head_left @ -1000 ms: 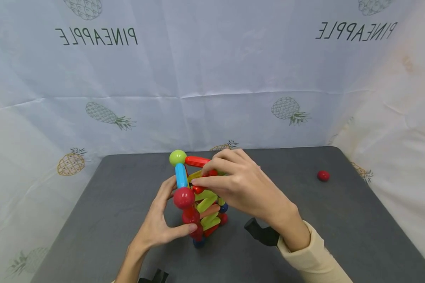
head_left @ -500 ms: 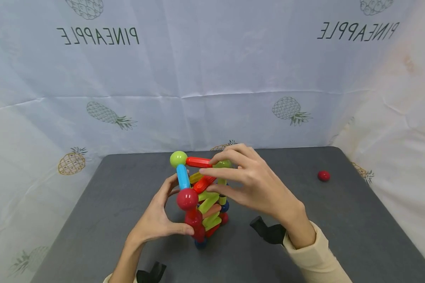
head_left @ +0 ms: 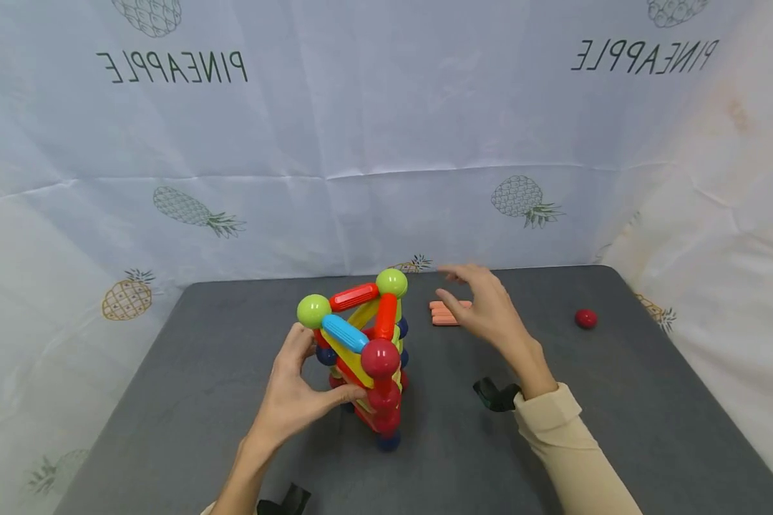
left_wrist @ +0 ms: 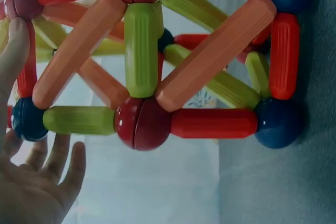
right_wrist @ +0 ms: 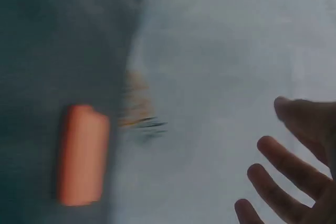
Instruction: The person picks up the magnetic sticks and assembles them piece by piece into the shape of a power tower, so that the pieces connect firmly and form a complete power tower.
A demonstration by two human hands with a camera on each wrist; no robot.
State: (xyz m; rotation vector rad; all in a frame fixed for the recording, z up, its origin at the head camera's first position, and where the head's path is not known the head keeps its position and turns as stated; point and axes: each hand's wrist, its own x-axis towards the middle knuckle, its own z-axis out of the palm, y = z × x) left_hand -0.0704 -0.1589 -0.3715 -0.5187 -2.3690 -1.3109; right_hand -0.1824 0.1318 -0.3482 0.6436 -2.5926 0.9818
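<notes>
A tower of magnetic sticks and balls (head_left: 386, 397) stands upright on the dark table, left of centre in the head view. Two green balls and a red ball are joined by two red sticks and a light blue stick (head_left: 345, 333) at its top. My left hand (head_left: 296, 393) holds the tower's upper part, thumb on the near side and fingers round the left. The left wrist view shows its lower tiers, with orange diagonal sticks (left_wrist: 218, 53) between red and blue balls. Holding nothing, my right hand (head_left: 489, 311) hovers by several orange sticks (head_left: 443, 320), fingers apart.
A loose red ball (head_left: 586, 319) lies near the right side of the dark table (head_left: 187, 400). Behind the table hangs a white cloth (head_left: 373, 121) printed with pineapples. Black straps (head_left: 494, 395) show beside both wrists.
My right hand has let go of the tower's top and moved right, uncovering the orange sticks. The tower has turned in my left hand, its red corner swinging right.
</notes>
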